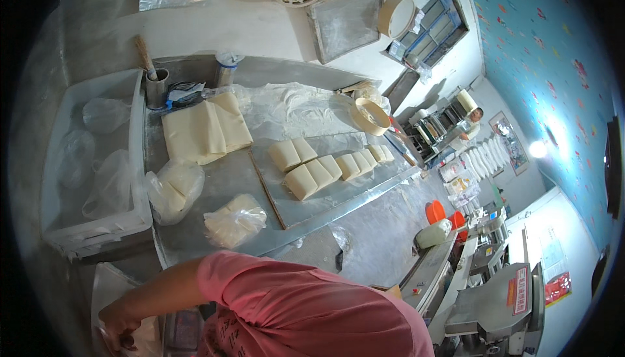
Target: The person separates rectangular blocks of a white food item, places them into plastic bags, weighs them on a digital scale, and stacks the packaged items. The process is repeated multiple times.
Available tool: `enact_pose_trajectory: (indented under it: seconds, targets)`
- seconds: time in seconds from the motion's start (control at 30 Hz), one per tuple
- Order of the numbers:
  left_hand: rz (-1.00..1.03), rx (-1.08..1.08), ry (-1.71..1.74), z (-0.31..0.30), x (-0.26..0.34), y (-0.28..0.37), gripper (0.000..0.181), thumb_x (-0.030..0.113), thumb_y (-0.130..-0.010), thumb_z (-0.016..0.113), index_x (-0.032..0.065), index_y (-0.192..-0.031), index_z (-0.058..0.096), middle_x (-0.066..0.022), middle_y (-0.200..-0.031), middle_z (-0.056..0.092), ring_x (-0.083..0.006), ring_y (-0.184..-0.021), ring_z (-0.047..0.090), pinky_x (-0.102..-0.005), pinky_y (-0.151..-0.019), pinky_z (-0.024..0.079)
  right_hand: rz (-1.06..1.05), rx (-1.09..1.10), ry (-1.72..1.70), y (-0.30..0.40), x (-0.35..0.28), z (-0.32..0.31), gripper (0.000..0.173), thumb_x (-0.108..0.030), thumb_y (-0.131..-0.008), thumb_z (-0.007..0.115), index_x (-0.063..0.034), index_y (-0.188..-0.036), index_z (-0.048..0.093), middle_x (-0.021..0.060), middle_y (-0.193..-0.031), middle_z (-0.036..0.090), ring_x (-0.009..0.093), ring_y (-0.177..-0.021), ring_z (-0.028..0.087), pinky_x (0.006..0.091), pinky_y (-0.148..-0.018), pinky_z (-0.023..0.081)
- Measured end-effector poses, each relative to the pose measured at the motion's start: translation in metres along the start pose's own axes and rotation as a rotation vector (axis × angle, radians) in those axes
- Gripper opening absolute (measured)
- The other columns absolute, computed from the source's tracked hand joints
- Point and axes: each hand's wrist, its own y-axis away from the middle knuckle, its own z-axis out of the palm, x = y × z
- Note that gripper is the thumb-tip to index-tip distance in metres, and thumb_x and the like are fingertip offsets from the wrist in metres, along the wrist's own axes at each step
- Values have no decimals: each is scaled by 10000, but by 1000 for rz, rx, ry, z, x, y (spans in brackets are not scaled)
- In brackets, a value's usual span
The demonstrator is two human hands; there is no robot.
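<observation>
My right hand [117, 327], with its fingers curled, reaches low into a white container [110, 279] at the bottom left, over pale sheet-like material [146, 335]. Whether the fingers grip anything is unclear. The left hand is out of view. Above the forearm, a plastic bag [235, 220] of pale dough pieces rests on the metal worktable [190, 240]. A second bag [177, 191] of dough sits by the white plastic bin [145, 220]. Behind them lies a folded dough sheet [193, 130]. Cut dough-sheet stacks [312, 179] stand in rows to its right.
Flour [302, 103] covers the table's back, near a round sieve [371, 116] and a metal cup [157, 88] holding a brush. A rolling pin [400, 151] lies at the far end. Machines [493, 298] stand at right. A person [468, 127] is by distant machinery.
</observation>
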Motion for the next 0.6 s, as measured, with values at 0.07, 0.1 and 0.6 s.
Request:
enact_pose_trajectory:
  seconds: [0.07,0.1,0.6]
  targets:
    - [-18,15,31,2,-32,17,306,186,-779,597,9,-1006,494,-93,-893,518,-238,-807,515,-350,-696,435,36,9,438,8,-4,-2,79,-147,-679,636,-110,-714,697,80,-701,642,204,-645,599,348,-573,453]
    - [-18,34,88,2,-47,22,293,174,-784,584,13,-1016,505,-93,-912,526,-235,-825,516,-349,-712,433,54,11,660,14,-9,0,90,-173,-684,635,-125,-722,701,77,-678,637,207,-631,598,352,-568,455]
    - [-819,384,169,-26,-209,65,288,196,-852,455,32,-1064,563,-108,-1009,589,-262,-969,531,-384,-874,413,-719,364,1638,16,93,-10,176,-294,-670,642,-154,-765,690,90,-1280,387,406,-1224,226,591,-945,208]
